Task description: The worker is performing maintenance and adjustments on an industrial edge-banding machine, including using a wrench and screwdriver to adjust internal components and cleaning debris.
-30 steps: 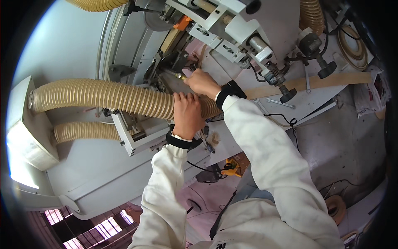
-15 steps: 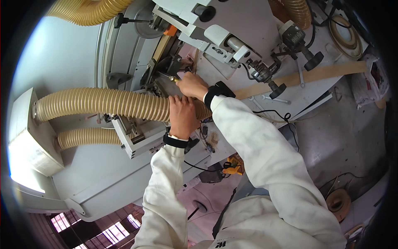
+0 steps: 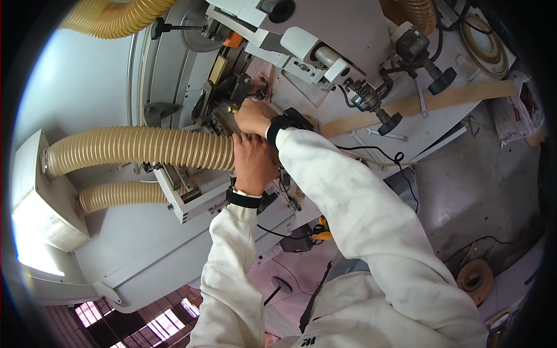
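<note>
My left hand (image 3: 253, 165) is wrapped over the near end of a ribbed, tan dust hose (image 3: 151, 148), fingers curled on its upper side. Just beyond it, my right hand (image 3: 255, 117) is closed around a small tool with a brass-coloured tip (image 3: 233, 109); the rest of the tool is hidden in the fingers. That tip reaches in among dark metal parts (image 3: 237, 90) of a woodworking machine. Black bands circle both wrists, and my right wrist lies close over the left hand.
A second ribbed hose (image 3: 125, 197) runs lower down from the metal box (image 3: 52, 194). White machine housing with a black knob (image 3: 390, 123) overhangs on the right. Wrenches (image 3: 394, 136) and a long wooden strip (image 3: 418, 106) lie on the table. A black cable (image 3: 371, 152) trails off its edge.
My right hand has shifted left, carrying the tool deeper among the machine parts, so less of its shaft shows. My left hand stays on the hose.
</note>
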Demonstrator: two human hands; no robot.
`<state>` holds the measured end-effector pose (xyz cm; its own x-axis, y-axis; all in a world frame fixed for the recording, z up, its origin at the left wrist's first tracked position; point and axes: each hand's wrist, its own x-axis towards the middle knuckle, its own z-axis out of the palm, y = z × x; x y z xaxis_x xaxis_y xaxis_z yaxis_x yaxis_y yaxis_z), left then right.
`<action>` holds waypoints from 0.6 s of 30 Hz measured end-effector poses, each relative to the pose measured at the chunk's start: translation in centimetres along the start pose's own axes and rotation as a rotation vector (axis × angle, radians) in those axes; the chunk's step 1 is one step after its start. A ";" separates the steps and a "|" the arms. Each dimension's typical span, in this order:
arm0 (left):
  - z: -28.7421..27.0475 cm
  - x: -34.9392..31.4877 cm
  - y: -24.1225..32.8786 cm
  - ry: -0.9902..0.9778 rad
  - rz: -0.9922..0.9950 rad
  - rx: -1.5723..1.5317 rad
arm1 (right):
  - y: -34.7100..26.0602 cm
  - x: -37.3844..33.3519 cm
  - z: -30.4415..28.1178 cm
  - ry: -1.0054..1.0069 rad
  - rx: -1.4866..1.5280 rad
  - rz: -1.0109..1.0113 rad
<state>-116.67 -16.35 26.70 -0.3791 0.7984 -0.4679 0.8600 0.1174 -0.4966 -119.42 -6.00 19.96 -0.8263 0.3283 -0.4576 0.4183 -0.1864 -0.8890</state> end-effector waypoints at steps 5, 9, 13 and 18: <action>-0.3 0.5 0.4 0.037 0.068 0.033 | -0.3 -0.2 -1.1 0.052 0.017 0.001; 0.5 0.0 -0.3 0.185 0.105 -0.180 | -1.0 -1.4 0.6 0.144 -0.001 -0.040; 1.4 -0.4 -0.6 0.404 0.120 -0.086 | -1.2 -1.4 1.5 0.179 -0.022 -0.051; 0.1 -0.6 -0.2 0.194 0.089 -0.073 | 0.1 -0.3 1.4 0.269 -0.063 0.004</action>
<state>-116.65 -16.95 26.98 -0.2339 0.9053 -0.3547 0.9123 0.0783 -0.4019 -119.61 -7.44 20.01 -0.6978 0.5636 -0.4420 0.4513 -0.1331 -0.8824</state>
